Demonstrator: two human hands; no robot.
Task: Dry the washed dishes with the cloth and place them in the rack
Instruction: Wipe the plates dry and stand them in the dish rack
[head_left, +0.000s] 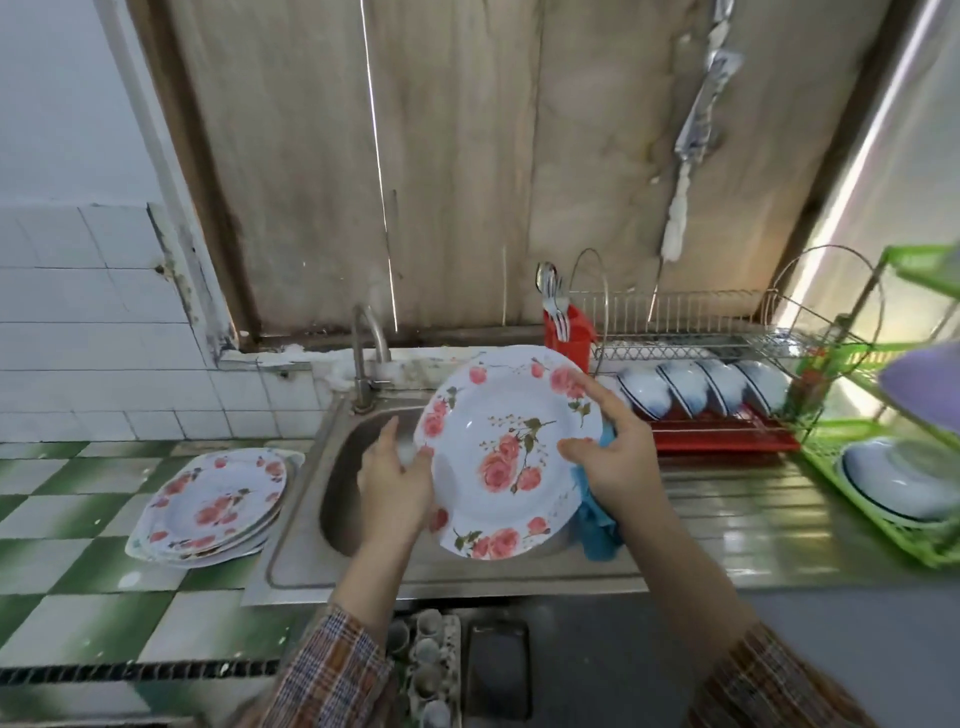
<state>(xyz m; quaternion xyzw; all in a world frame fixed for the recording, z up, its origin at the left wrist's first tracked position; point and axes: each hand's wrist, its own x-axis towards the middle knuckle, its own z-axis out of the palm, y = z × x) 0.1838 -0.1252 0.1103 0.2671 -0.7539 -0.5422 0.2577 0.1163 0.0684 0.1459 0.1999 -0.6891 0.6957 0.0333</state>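
Note:
A white plate with pink roses (506, 447) is held tilted over the steel sink (311, 530). My left hand (397, 486) grips its left rim, thumb on the front. My right hand (615, 457) holds the right rim, thumb on the plate's face, with a blue cloth (597, 525) bunched behind the plate under that hand. A stack of matching rose plates (215, 506) lies on the green-checked counter left of the sink. The wire dish rack (727, 353) on a red tray stands at the back right with several blue-and-white bowls (701, 387) in it.
A tap (366, 358) rises behind the sink. A red cutlery holder (569, 332) with spoons hangs on the rack's left end. A green plastic rack (893, 499) with white bowls stands at the far right. An egg carton (426, 665) lies below the counter edge.

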